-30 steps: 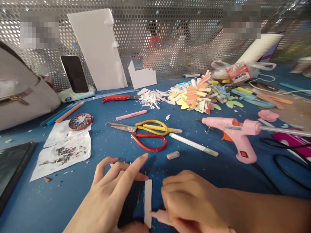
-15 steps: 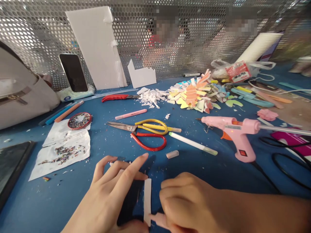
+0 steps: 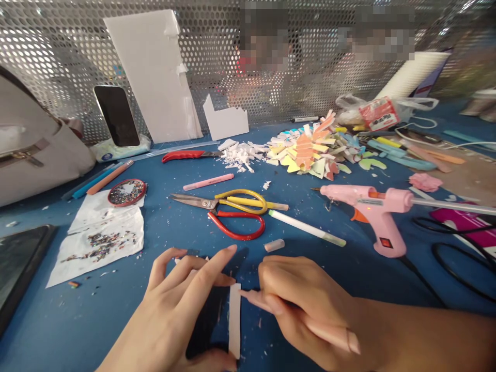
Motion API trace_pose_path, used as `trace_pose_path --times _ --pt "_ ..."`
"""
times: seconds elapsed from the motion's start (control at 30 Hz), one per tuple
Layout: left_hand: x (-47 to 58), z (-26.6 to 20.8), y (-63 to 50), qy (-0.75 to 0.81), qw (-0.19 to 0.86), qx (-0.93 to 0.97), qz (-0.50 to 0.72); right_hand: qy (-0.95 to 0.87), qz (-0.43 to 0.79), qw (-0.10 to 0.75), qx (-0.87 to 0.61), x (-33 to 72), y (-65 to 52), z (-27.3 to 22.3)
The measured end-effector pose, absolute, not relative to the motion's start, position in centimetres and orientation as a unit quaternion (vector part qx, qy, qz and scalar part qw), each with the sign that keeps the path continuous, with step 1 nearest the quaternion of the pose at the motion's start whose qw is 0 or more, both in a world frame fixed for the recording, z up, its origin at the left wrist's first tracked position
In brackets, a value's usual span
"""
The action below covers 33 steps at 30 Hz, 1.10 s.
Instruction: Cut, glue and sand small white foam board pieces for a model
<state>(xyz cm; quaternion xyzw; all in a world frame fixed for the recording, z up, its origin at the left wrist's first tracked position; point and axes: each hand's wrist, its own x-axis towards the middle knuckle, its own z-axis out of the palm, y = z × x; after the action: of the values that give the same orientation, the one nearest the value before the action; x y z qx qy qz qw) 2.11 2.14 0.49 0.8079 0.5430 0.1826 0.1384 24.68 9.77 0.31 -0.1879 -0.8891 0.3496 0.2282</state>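
A narrow whitish strip (image 3: pixel 234 320) stands lengthwise between the fingers and thumb of my left hand (image 3: pixel 174 305), pinched at its two ends, with the index finger stretched out above. My right hand (image 3: pixel 302 294) is closed around a pale pink marker (image 3: pixel 329 333). Its tip meets or nearly meets the strip's right edge near the top. A loose pale pink cap (image 3: pixel 274 245) lies just beyond my right hand. Farther off are scissors (image 3: pixel 240 227) with red and yellow handles and a white marker (image 3: pixel 306 227) with a greenish end. A dark patch under my left palm is mostly hidden.
A pink glue gun (image 3: pixel 372 206) with its cord lies to the right. Paper scraps (image 3: pixel 310 150) and white crumbs (image 3: pixel 242 155) are heaped at the back. A phone (image 3: pixel 117 116) leans by a white board (image 3: pixel 155 77). At left are beads on paper (image 3: pixel 132 217) and a bag (image 3: pixel 39 150).
My right hand has moved the marker's tip up along the strip's right edge, from near the bottom to near the top. The left hand and strip have barely moved.
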Motion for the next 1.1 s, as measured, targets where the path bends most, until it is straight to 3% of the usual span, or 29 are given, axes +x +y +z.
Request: trace_pose_path --times 0.17,0.33,0.53,0.7,0.87,1.1 --pt "2.13 0.57 2.09 0.546 0.142 0.807 0.176 -0.883 0.341 0.238 -0.216 24.64 9.81 0.55" --pt "1.99 0.48 2.12 0.537 0.139 0.813 0.177 -0.898 0.341 0.253 -0.116 24.62 9.69 -0.16" --pt "1.86 0.45 2.20 0.532 0.128 0.819 0.176 -0.882 0.342 0.243 -0.215 24.83 10.22 0.41" --pt "1.83 0.38 2.25 0.523 0.125 0.824 0.179 -0.892 0.351 0.245 -0.143 24.73 10.24 0.31" --pt "1.85 0.36 2.31 0.525 0.125 0.823 0.178 -0.885 0.346 0.242 -0.196 24.77 10.35 0.33" --pt "1.97 0.54 2.07 0.529 0.127 0.821 0.175 -0.893 0.349 0.232 -0.164 24.65 10.23 0.39"
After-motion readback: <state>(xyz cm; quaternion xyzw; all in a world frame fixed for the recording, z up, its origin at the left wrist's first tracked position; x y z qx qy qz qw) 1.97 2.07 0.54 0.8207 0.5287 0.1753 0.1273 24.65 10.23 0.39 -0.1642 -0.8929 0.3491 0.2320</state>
